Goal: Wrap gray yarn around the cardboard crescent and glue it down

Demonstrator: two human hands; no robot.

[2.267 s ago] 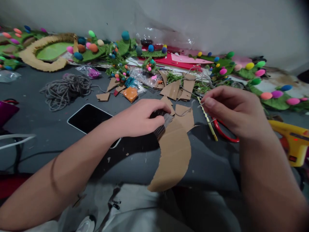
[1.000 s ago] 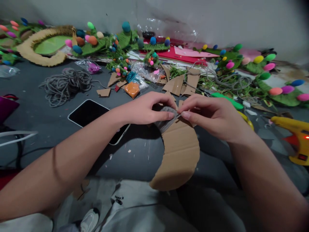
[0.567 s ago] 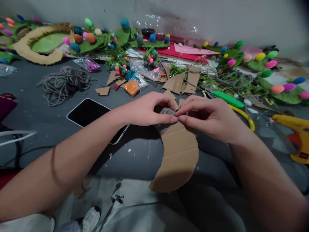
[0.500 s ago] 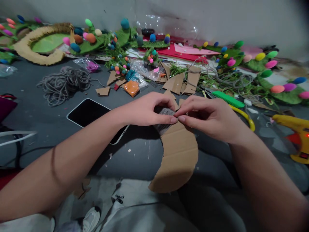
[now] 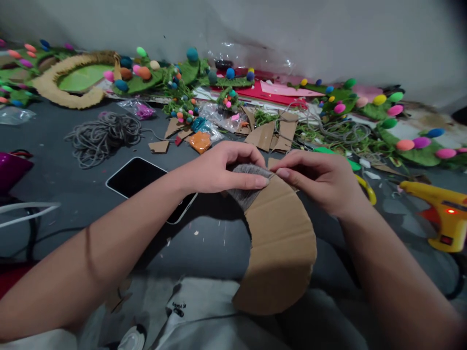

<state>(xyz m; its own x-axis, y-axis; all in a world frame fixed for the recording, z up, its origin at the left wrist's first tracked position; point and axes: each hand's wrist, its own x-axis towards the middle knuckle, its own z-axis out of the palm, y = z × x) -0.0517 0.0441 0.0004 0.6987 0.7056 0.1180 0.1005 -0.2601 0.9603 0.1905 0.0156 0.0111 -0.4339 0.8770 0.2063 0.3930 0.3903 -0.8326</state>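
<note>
A crescent-shaped cardboard piece [image 5: 280,238] extends over the table's front edge. Grey yarn [image 5: 245,187] is wound closely around its upper end, while the lower part is bare brown board. My left hand [image 5: 233,170] is closed around the wrapped end, its thumb flat on the front near the last turns and its fingers behind. At the board's outer edge my right hand [image 5: 310,177] pinches with thumb and forefinger where the winding stops. The strand between those fingertips is mostly hidden.
A phone [image 5: 140,175] lies under my left forearm, with a tangled grey cord bundle [image 5: 104,136] behind it. At right are a yellow glue gun [image 5: 443,211] with a red light and green-and-yellow scissors [image 5: 335,153]. Cardboard scraps [image 5: 262,136] and felt decorations [image 5: 142,80] line the back.
The cardboard crescent has tilted and swung its lower end down and to the right. My right hand has shifted slightly right, apart from the left thumb. The view has moved a little.
</note>
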